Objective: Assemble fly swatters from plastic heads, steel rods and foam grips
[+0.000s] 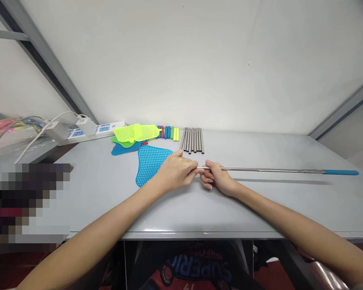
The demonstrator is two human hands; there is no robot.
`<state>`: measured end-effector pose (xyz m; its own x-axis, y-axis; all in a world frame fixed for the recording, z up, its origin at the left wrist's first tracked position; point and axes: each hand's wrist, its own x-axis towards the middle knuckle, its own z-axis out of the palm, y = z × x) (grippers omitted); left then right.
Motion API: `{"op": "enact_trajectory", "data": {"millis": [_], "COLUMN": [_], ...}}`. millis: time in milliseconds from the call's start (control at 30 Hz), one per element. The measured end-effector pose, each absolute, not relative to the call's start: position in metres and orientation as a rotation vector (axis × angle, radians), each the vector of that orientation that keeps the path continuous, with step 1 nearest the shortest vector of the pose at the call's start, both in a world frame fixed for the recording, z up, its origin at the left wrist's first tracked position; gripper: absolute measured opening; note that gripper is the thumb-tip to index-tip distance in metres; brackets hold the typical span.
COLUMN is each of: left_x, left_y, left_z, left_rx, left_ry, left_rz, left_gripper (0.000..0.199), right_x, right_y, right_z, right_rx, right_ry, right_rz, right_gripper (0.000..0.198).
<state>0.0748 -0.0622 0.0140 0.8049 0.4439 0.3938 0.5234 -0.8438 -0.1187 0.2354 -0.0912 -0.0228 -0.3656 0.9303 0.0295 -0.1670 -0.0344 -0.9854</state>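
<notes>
A telescopic fly swatter is held level above the grey table. Its blue perforated head [153,163] is at the left and its extended metal rod [275,170] runs right to a blue handle grip [341,172]. My left hand [178,171] is closed where the head meets the rod, hiding that joint. Just to its right, my right hand [216,176] pinches the rod between thumb and fingers, the other fingers curled below. Behind my hands lies a row of several metal tubes [194,140].
Yellow swatter heads [136,133] overlap green and blue ones [125,149] at the back left. Several coloured grips [169,132] lie beside them. A white power strip [104,128] with plugged-in chargers and cables sits at the left. A wall [214,72] rises behind the table [260,217].
</notes>
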Motion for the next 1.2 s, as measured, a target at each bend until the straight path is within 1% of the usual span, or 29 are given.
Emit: {"op": "enact_trajectory", "data": {"millis": [367, 533, 700, 833, 967, 1200], "left_x": [0.077, 0.077, 0.075, 0.073, 0.068, 0.052], "left_y": [-0.065, -0.063, -0.058, -0.054, -0.049, -0.033], "left_z": [0.013, 0.016, 0.021, 0.024, 0.027, 0.03], "left_rx": [-2.764, -2.788, -2.862, -2.913, -2.962, -2.853], "left_ry": [-0.787, -0.84, -0.866, -0.867, -0.859, -0.969], "left_rz": [-0.554, -0.55, -0.548, -0.581, -0.59, -0.611], "left_gripper": [0.037, 0.04, 0.042, 0.041, 0.037, 0.033], "right_x": [0.232, 0.235, 0.239, 0.241, 0.246, 0.259], "right_y": [-0.091, -0.088, -0.085, -0.083, -0.08, -0.067], "right_z": [-0.023, -0.019, -0.016, -0.016, -0.014, -0.014], "right_rx": [-0.908, -0.93, -0.965, -0.972, -0.955, -1.043], "right_ry": [-1.327, -1.288, -1.289, -1.198, -1.049, -0.842], "right_rz": [1.54, 1.571, 1.531, 1.496, 1.525, 1.48], "right_gripper": [0.045, 0.045, 0.046, 0.046, 0.045, 0.044]}}
